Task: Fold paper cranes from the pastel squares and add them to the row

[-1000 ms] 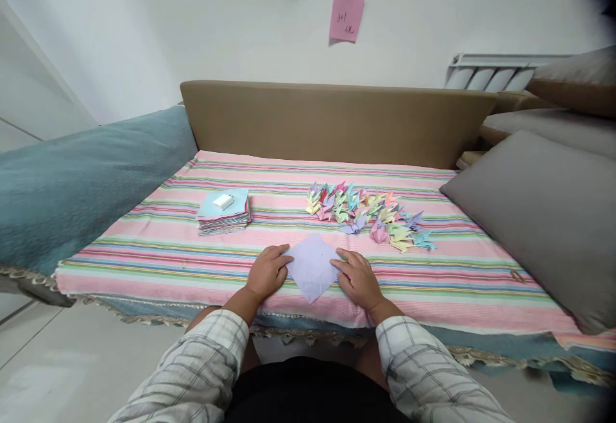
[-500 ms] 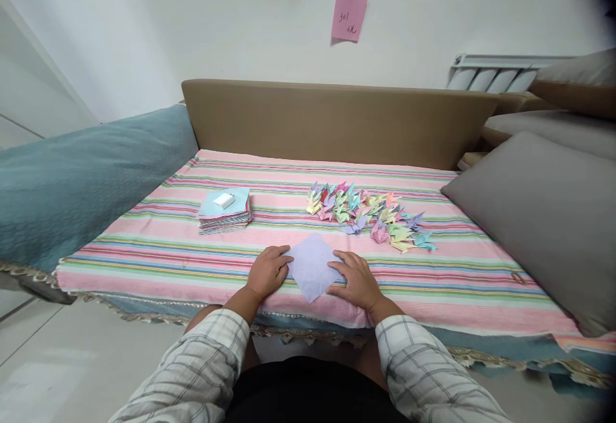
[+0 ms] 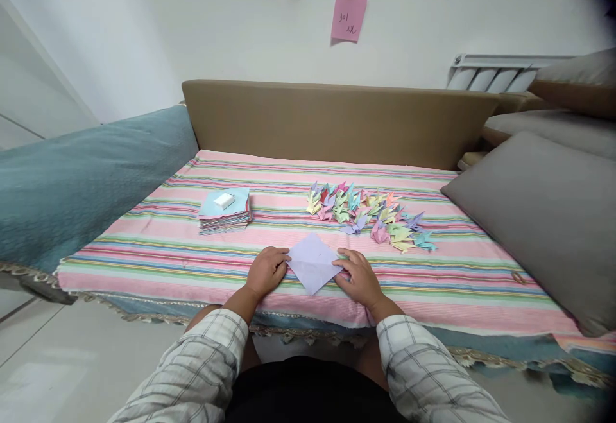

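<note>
A square sheet of lilac origami paper (image 3: 312, 266) lies turned as a diamond on the striped cloth, with a faint crease across its middle. My left hand (image 3: 267, 271) pinches its left corner between thumb and fingers. At the right corner, my right hand (image 3: 360, 276) grips the paper the same way. Just beyond the sheet, to the right, lies a cluster of folded paper cranes (image 3: 356, 208) in many colours. A stack of coloured paper (image 3: 224, 221) sits to the left, topped by a small white object (image 3: 224, 201), too small to name.
A striped pink cloth (image 3: 158, 250) covers the sofa seat, backed by a brown backrest (image 3: 337, 124). Grey cushions (image 3: 543, 217) pile up on the right. A blue-covered armrest (image 3: 96, 166) bounds the left. A small brown loop (image 3: 518, 277) lies near the cushion.
The lilac paper's near corner has drawn up slightly, and the sheet now shows a crosswise crease. My right hand has shifted a little to the right.
</note>
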`<state>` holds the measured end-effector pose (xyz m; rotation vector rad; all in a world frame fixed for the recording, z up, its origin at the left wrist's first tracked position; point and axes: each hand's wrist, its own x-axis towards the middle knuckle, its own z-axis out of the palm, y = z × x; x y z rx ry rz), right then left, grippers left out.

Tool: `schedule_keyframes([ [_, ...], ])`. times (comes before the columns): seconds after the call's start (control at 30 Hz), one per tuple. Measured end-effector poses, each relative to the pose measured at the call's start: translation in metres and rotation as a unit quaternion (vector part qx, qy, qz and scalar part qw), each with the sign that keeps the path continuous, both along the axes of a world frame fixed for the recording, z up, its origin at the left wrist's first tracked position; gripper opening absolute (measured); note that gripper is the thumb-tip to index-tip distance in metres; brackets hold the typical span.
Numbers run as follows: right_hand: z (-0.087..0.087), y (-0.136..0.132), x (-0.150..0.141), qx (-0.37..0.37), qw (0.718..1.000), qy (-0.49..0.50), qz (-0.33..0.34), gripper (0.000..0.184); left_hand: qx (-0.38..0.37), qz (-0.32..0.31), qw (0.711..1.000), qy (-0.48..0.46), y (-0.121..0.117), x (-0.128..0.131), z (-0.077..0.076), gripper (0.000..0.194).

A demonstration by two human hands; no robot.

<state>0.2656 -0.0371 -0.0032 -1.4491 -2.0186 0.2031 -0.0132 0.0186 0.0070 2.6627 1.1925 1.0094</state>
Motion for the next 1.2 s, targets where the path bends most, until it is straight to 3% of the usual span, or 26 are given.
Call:
schedule_keyframes([
  [0.33, -0.0028, 0.0021, 0.0005, 0.029, 0.998, 0.035, -0.046, 0.016, -0.008, 0.053, 0.998, -0.020, -0.0015, 0.0005, 0.0007, 0.007],
  [0.6, -0.0035, 0.0032, 0.0021, 0.028, 0.996, 0.047, -0.068, 0.021, -0.042, 0.089, 0.995, -0.026, -0.0030, -0.0003, 0.0053, 0.020],
  [1.2, -0.0094, 0.0056, -0.0003, 0.021, 0.989, -0.001, -0.149, 0.025, -0.057, 0.084, 0.994, -0.030, -0.0030, 0.0000, 0.0039, 0.023],
])
